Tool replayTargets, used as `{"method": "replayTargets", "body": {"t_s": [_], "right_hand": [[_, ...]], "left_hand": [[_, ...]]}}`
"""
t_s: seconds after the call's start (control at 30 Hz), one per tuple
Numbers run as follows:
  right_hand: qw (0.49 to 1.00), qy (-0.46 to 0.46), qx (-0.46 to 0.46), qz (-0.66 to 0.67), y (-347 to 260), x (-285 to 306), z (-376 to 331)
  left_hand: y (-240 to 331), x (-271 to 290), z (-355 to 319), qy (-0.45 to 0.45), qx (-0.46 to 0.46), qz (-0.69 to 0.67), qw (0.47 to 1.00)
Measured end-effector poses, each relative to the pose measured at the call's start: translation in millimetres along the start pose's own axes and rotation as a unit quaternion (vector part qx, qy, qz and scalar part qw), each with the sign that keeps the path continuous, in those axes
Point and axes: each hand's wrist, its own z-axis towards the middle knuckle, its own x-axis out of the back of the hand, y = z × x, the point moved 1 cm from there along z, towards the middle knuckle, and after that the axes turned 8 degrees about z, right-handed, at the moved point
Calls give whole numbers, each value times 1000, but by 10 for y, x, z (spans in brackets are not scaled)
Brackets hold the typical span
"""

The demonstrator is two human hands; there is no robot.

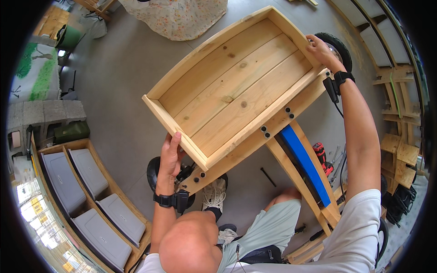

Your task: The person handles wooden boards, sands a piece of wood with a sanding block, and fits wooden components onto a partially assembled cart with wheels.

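Note:
A shallow wooden box (207,107) with a plank bottom and low walls is tilted in front of me, between my hands. My left hand (170,157) grips its near left corner, thumb on the wall. At the far right end, my right hand (321,51) is closed over the short wall. Beneath the box's near side runs a wooden crossbeam (278,121) with black bolts. Black wheels, a right one (342,54) and a left one (154,173), stand by its ends. A wooden shaft with a blue strip (304,163) reaches from the crossbeam toward me.
A red and black power tool (321,157) and metal wrenches (337,159) lie right of the shaft. A long black bolt (268,177) is on the floor. To the left stands a wooden rack with grey bins (91,170); wooden shelving (400,113) lines the right. Patterned cloth (177,18) hangs at the back.

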Motion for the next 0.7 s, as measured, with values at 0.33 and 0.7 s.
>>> {"method": "replayTargets", "body": {"t_s": [0.33, 0.7], "right_hand": [[1000, 2, -10, 7, -147, -11, 8], [1000, 26, 3, 6, -147, -7, 16]], "left_hand": [[9, 3, -1, -1, 1, -6, 1000], [5, 9, -1, 12, 6, -8, 1000]]}}
